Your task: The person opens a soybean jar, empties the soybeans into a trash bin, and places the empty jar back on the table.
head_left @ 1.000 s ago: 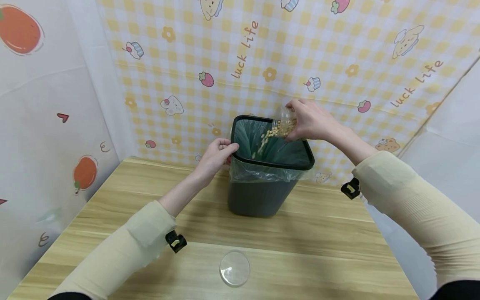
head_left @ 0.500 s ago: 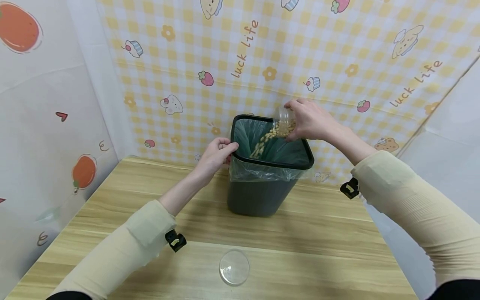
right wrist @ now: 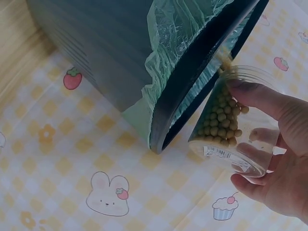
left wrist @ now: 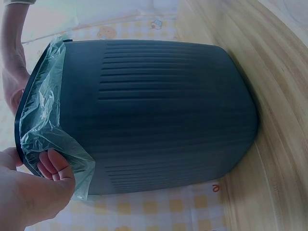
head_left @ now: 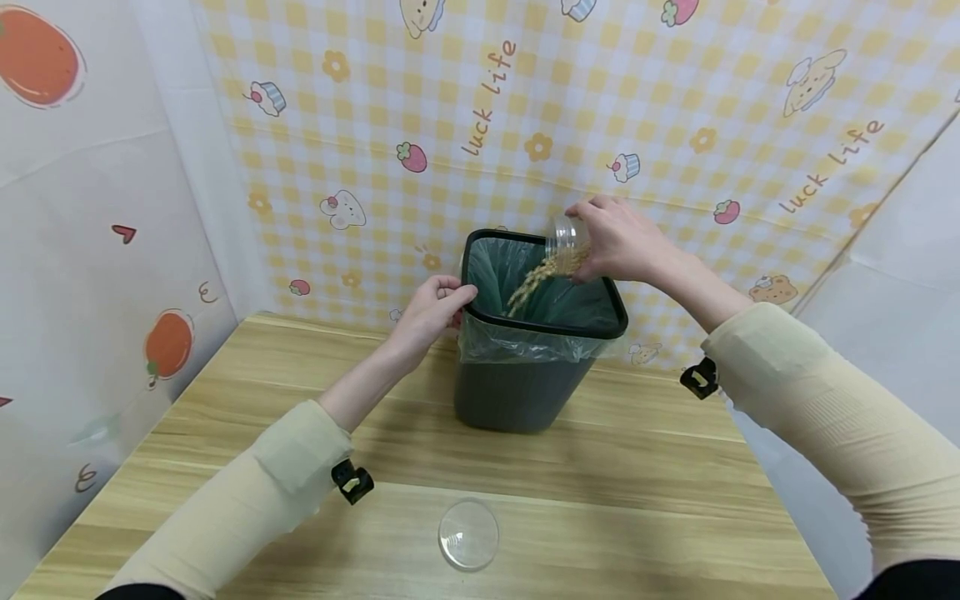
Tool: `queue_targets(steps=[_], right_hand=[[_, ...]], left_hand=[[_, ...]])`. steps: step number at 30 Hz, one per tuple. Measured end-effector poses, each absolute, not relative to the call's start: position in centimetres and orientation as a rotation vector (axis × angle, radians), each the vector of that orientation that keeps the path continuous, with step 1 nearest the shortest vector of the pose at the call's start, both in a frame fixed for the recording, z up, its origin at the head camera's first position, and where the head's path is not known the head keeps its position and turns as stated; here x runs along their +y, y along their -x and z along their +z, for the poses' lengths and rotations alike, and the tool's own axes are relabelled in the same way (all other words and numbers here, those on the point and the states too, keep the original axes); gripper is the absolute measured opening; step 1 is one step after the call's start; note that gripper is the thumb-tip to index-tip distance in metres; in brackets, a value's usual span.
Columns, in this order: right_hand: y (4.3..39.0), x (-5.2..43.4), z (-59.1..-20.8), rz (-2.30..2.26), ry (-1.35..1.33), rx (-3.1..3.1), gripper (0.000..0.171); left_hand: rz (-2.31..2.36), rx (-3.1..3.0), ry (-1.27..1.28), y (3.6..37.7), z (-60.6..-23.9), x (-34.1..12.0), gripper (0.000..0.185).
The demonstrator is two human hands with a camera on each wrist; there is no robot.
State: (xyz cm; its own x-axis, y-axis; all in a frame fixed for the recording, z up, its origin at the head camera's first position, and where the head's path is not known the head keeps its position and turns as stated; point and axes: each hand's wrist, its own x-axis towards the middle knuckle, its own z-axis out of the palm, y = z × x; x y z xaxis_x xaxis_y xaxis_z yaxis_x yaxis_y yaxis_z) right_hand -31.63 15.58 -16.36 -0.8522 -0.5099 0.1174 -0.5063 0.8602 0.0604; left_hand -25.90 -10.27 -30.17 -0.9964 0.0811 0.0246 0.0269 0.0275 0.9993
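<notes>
Right hand (head_left: 626,242) is grasping a clear jar (head_left: 567,237), thumb pressing one side, fingers wrapping the other. Jar is tilting over the right part of the bin's opening, mouth facing in toward the left. Pale yellow beans (head_left: 532,285) are streaming from the mouth down into the bin (head_left: 510,396); right wrist view is showing more beans piling along the jar's low side, and a white barcode label (right wrist: 226,155) is sticking near its base. Left hand (head_left: 429,312) is gripping the bin's black rim (head_left: 536,327) at the left, thumb sitting at the edge, fingers curling outside by the liner. Bin is dark grey, ribbed, standing toward the back of the wood-grain table (head_left: 637,483). Greenish translucent liner (head_left: 517,346) is covering the inside and folding out over the rim. Clear round disc (head_left: 468,536) is lying on the table in front, well apart from the bin. Yellow-and-white checked cloth (head_left: 592,108) is hanging behind. Black device (head_left: 352,482) is poking out from the left sleeve cuff (head_left: 300,446). Where the beans are landing: can't tell.
</notes>
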Motion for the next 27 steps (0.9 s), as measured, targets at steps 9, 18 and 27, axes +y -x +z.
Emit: queue_targets(steps=[9, 18, 27], right_hand=[[31.51, 15.49, -16.49, -0.066, -0.819, -2.874, 0.092], [31.43, 15.44, -16.63, -0.082, -0.821, -2.857, 0.092], [31.29, 15.60, -16.94, -0.108, -0.851, -2.800, 0.090]], left_hand=[[2.160, 2.222, -0.110, 25.83, -30.02, -10.30, 0.044], [2.163, 2.215, -0.103, 25.85, -30.11, -10.21, 0.047], [2.175, 2.207, -0.110, 25.92, -30.24, -10.21, 0.044]])
